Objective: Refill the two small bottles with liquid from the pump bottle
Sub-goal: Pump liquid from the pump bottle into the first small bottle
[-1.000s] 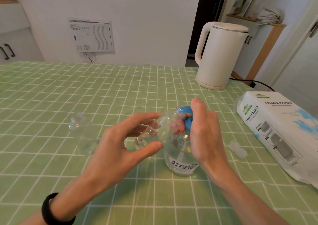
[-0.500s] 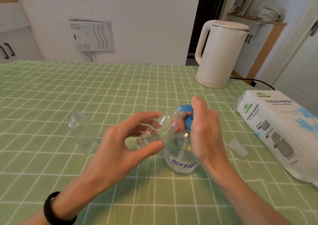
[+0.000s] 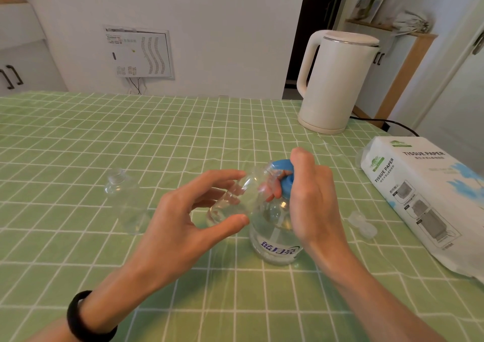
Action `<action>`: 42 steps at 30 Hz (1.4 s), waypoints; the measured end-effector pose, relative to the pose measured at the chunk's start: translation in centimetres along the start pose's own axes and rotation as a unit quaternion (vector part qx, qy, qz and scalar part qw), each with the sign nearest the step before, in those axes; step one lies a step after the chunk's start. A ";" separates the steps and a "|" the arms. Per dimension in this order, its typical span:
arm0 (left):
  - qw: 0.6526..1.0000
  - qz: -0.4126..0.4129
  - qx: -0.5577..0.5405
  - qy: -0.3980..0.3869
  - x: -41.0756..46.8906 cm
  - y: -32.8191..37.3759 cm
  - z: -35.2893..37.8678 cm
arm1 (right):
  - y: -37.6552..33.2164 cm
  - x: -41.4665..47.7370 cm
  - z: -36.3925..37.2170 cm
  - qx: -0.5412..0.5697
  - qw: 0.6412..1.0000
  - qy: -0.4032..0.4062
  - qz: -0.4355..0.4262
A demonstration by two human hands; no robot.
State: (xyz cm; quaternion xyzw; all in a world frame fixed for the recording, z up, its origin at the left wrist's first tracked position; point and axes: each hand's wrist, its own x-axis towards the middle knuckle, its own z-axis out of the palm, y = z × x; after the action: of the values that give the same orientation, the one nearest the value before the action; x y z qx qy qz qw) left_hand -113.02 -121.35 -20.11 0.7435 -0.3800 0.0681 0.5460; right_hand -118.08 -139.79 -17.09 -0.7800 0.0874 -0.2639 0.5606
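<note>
From the head view, looking down over the tabletop [image 3: 131,137] with its green checked cloth, both hands meet in the middle. The left hand [image 3: 183,218] is curled partway, thumb below and fingers above, pinching a small clear bottle [image 3: 235,200] that lies tilted with its mouth up against the blue pump head [image 3: 281,176]. The right hand [image 3: 311,197] is wrapped over that pump head from the far side, fingers closed on it, with the pump bottle [image 3: 275,237] standing upright on the cloth just beneath, between the two wrists. It looks partly full of clear liquid. Whether anything is running from the spout into the held bottle, I cannot tell; the plastic is too clear to judge its fill.

Out beyond the left hand stands the second small bottle [image 3: 123,197], upright, open at the top and untouched. Just to the right of the right hand lie two small clear caps [image 3: 362,226]. Farther right rests a pack of tissue paper [image 3: 424,192], and behind it a white kettle [image 3: 337,82].

To my eye this is the filling of the first bottle. The next move calls for steady presses on the pump with the mouth kept snug under the spout, since a slip would spill on the cloth; then capping, and the other bottle.
</note>
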 end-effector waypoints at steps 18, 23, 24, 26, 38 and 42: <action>1.000 0.011 0.006 0.003 0.1 0.2 -0.2 | -0.2 -0.1 0.1 -0.004 1.000 0.012 0.003; 1.000 0.012 0.011 0.002 0.1 0.1 -0.3 | -0.2 -0.1 0.0 -0.013 1.000 0.007 0.004; 1.000 0.012 0.012 0.001 0.1 0.1 -0.3 | -0.2 0.0 -0.1 -0.014 1.000 0.004 0.004; 1.000 0.011 0.015 0.000 0.1 0.0 -0.3 | -0.2 0.0 0.0 -0.016 1.000 0.002 0.000; 1.000 0.016 0.016 0.003 0.1 0.1 -0.3 | -0.3 -0.2 0.0 -0.010 1.000 0.007 0.009; 1.000 0.017 0.017 0.001 0.2 0.0 -0.4 | -0.4 -0.1 0.0 -0.012 1.000 0.000 0.002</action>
State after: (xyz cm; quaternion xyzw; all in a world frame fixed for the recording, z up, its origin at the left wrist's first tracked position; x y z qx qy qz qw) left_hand -112.75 -121.11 -19.89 0.7460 -0.3904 0.0846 0.5328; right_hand -118.24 -139.63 -16.74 -0.7864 0.0920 -0.2617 0.5520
